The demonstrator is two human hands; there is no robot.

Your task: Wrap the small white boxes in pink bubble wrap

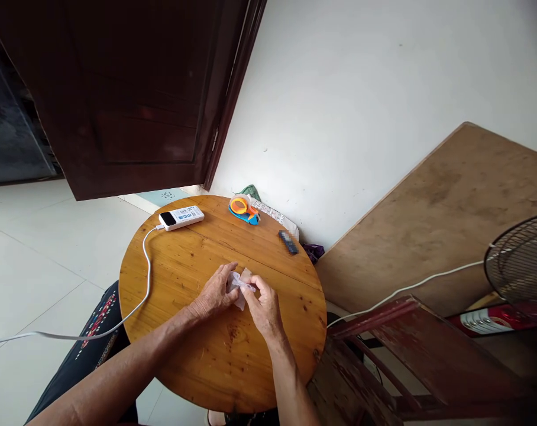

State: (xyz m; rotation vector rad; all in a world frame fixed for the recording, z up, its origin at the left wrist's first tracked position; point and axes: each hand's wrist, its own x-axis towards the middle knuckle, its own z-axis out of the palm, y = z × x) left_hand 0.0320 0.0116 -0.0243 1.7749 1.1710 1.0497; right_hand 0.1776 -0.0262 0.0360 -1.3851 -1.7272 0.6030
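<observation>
Over the middle of the round wooden table, both of my hands are on a small crumpled white sheet, thin like tissue or soft plastic; I cannot tell which. My left hand holds its left side between thumb and fingers. From the right, my right hand pinches its edge with thumb and forefinger. Flaps of the sheet stick out above and below the fingers, and part of it is hidden by them.
A white power bank lies at the back left, its white cable running off the table's left side. An orange-and-blue tape dispenser and a blurred dark object lie near the far edge. A wooden chair and a fan stand right.
</observation>
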